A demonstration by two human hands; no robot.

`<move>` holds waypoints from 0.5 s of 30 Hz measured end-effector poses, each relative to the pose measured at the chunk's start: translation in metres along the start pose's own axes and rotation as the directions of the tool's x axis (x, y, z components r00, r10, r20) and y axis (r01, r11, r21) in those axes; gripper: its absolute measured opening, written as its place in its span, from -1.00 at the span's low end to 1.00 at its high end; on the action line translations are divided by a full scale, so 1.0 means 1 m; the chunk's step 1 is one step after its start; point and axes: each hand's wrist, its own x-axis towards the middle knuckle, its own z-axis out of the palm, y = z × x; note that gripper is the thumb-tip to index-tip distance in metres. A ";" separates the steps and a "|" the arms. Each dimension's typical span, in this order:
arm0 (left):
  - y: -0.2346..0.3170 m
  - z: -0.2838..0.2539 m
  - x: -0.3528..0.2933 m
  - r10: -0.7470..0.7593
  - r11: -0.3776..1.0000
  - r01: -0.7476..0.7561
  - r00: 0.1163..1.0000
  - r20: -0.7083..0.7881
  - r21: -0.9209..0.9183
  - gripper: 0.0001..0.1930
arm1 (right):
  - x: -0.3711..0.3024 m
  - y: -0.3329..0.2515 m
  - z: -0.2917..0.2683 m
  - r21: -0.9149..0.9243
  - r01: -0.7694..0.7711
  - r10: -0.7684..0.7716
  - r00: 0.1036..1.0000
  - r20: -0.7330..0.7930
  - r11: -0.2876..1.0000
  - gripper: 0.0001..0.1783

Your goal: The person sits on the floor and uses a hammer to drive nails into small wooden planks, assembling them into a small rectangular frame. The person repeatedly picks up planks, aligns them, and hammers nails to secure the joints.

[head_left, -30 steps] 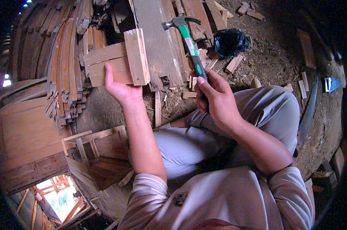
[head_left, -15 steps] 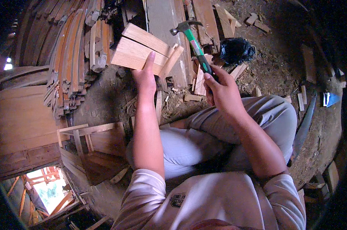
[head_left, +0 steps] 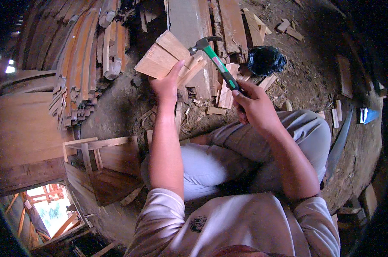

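My left hand [head_left: 165,88] grips a small assembly of light wooden boards [head_left: 162,55], its thumb laid over the face and the other fingers hidden behind. Two boards lie side by side in it, with a narrow wooden strip [head_left: 193,70] across their right end. In my right hand [head_left: 256,103] is a claw hammer [head_left: 217,62] with a green and black handle, held near the handle's lower end. The hammer's dark metal head is up beside the assembly's right end; whether it touches the wood I cannot tell.
Long boards [head_left: 187,25] lie on the dirt floor ahead. Stacked curved timber [head_left: 80,55] stands at the left, above an open wooden box frame [head_left: 104,171]. A black plastic bag [head_left: 266,60], wood offcuts [head_left: 216,110] and a handsaw [head_left: 340,139] lie on the right side.
The board assembly has tilted and turned in my left hand, its far end now pointing more upward. My right hand and the hammer have dropped slightly, the head now closer to the strip.
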 end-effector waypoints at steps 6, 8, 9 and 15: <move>-0.010 -0.003 -0.002 0.030 0.989 -0.018 0.996 -0.082 0.148 -0.45 | -0.004 -0.004 0.002 0.014 0.018 -0.017 0.999 -0.044 1.000 -0.70; -0.009 -0.002 -0.004 0.053 0.990 -0.040 0.994 -0.095 0.134 -0.40 | -0.009 -0.005 0.000 -0.108 0.104 -0.113 0.990 -0.085 0.989 -0.67; -0.008 -0.001 -0.006 0.075 0.982 -0.059 0.994 -0.079 0.182 -0.40 | -0.008 0.000 -0.005 -0.331 0.249 -0.292 0.952 -0.087 0.910 -0.62; 0.003 0.008 -0.018 0.225 0.952 -0.193 0.967 -0.118 0.239 -0.62 | -0.056 -0.066 0.002 -0.722 0.393 -0.638 0.765 -0.088 0.570 -0.51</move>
